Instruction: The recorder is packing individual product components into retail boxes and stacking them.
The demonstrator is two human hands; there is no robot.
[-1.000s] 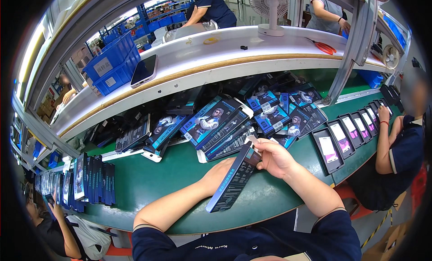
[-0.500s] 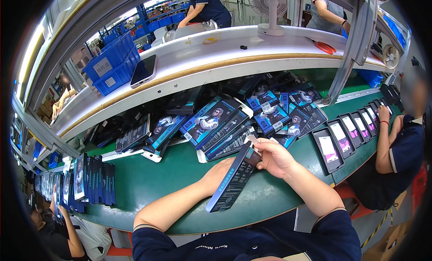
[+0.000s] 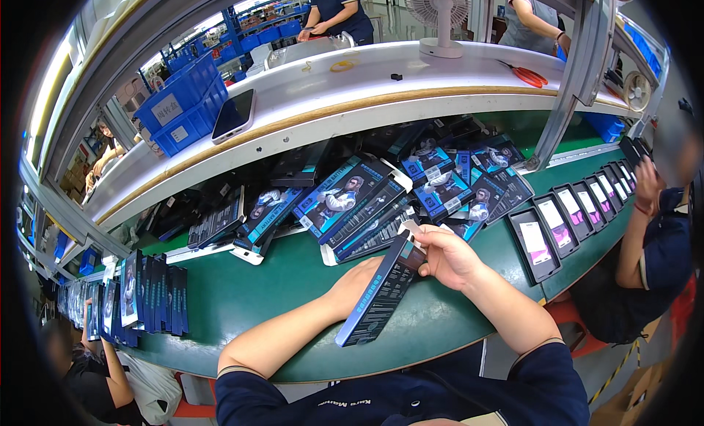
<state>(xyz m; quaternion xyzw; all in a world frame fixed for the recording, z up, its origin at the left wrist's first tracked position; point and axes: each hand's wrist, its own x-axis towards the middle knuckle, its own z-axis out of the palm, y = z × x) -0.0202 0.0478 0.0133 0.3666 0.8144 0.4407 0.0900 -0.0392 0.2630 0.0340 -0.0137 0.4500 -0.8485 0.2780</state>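
A long, flat black-and-blue product box (image 3: 375, 292) is tilted on edge over the green belt (image 3: 242, 294), held between both hands. My left hand (image 3: 356, 283) supports it from behind, mostly hidden by the box. At its open top end my right hand (image 3: 446, 256) pinches the white flap. Just beyond lies a heap of similar blue and black boxes (image 3: 352, 195).
Boxes stand upright in a row (image 3: 147, 290) at the left. Open black trays with cards (image 3: 565, 213) line the belt at right, beside a seated person's arm (image 3: 636, 228). A white shelf (image 3: 352, 96) carries a phone (image 3: 233, 115), blue bins (image 3: 183, 107), a fan (image 3: 440, 15) and red scissors (image 3: 528, 75).
Both hands and the box stay almost still. Only slight finger movement shows at the box's top flap.
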